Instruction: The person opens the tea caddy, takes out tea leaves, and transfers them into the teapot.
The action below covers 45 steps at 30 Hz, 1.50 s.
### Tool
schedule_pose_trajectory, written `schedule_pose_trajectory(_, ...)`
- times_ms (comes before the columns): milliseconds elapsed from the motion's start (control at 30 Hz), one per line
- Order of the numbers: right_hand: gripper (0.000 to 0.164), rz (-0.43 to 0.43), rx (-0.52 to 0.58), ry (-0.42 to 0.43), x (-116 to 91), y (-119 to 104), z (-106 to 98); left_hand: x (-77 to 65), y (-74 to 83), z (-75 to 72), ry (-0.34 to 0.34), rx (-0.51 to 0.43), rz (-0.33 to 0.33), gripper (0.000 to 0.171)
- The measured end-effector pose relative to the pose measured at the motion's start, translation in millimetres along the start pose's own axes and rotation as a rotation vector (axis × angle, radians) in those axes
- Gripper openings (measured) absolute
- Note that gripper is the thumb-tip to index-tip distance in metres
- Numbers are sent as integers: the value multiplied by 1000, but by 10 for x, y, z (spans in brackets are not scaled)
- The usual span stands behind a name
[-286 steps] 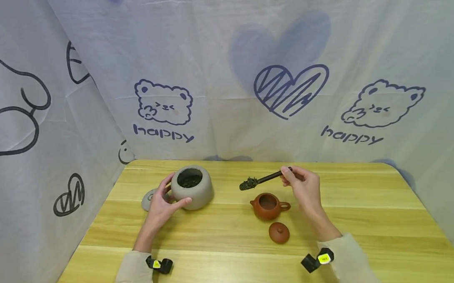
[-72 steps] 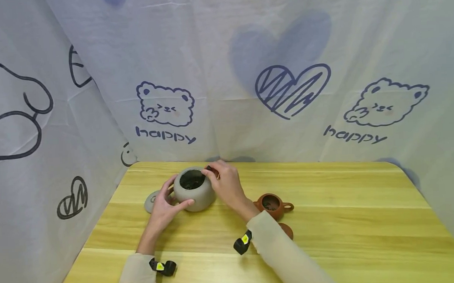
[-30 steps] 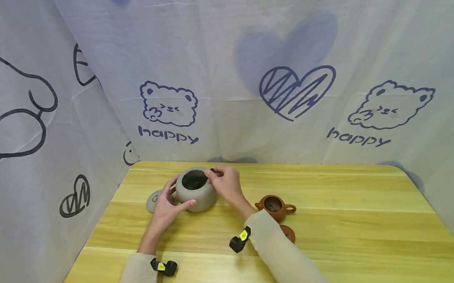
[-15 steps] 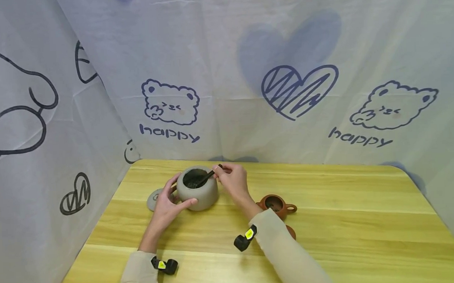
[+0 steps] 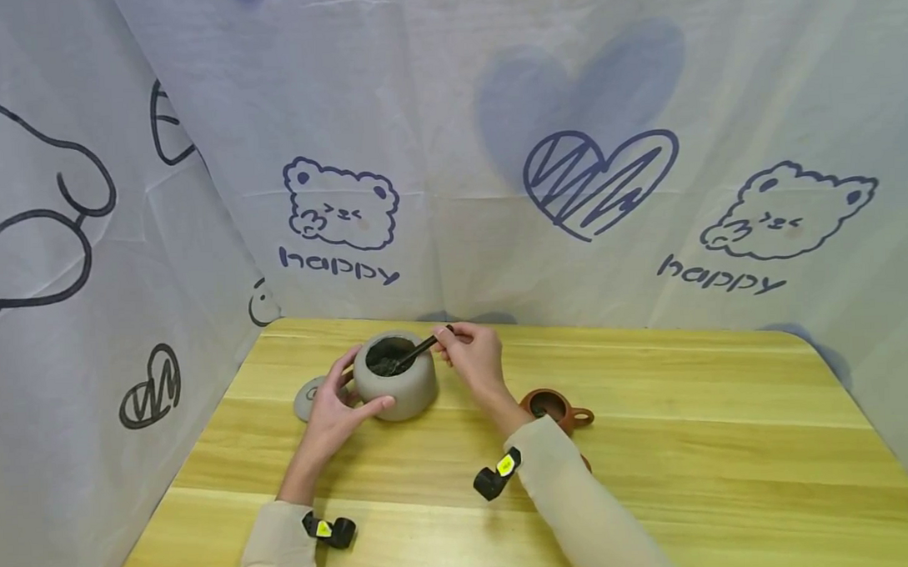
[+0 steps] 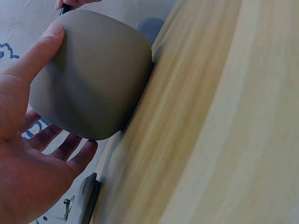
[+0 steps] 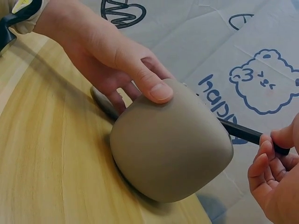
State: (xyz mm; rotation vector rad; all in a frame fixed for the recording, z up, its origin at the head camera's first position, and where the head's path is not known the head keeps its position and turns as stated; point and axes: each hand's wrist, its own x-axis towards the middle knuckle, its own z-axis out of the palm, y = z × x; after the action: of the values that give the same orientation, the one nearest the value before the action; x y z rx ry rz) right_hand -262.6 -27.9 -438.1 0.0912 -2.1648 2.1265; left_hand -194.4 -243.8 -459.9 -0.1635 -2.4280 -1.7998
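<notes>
A round grey tea jar holding dark tea leaves stands on the table. My left hand grips its left side, thumb on the front and fingers round the back, as the left wrist view shows too. Between thumb and fingers my right hand pinches the end of a dark tea scoop. The scoop slants down over the jar's right rim, its lower end among the leaves. Partly behind my right forearm, a small reddish-brown teapot stands uncovered with some dark leaves inside.
The grey jar lid lies left of the jar, partly behind my left hand. Only a sliver of the teapot lid shows beside my right sleeve. A printed cloth hangs behind the wooden table.
From over the teapot, my right hand has moved left to the jar and dipped the scoop in; lately it has drawn slightly up and right, baring more handle. Leaves now lie in the teapot.
</notes>
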Motion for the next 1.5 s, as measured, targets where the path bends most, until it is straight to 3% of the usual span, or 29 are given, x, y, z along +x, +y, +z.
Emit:
schedule_pose_trajectory(1167,20,-43,41,78,17,-69,-227,-21,-2,-9,-4,-10,16,92)
schedule_pose_trajectory(1400,20,-63,47,74,-9,-111,-374,100,-385,-26,5,11,30,96)
schedule_pose_trajectory(1500,20,-71,60,79,-29,-125,-448,100,-387,-23,5,5,27,96)
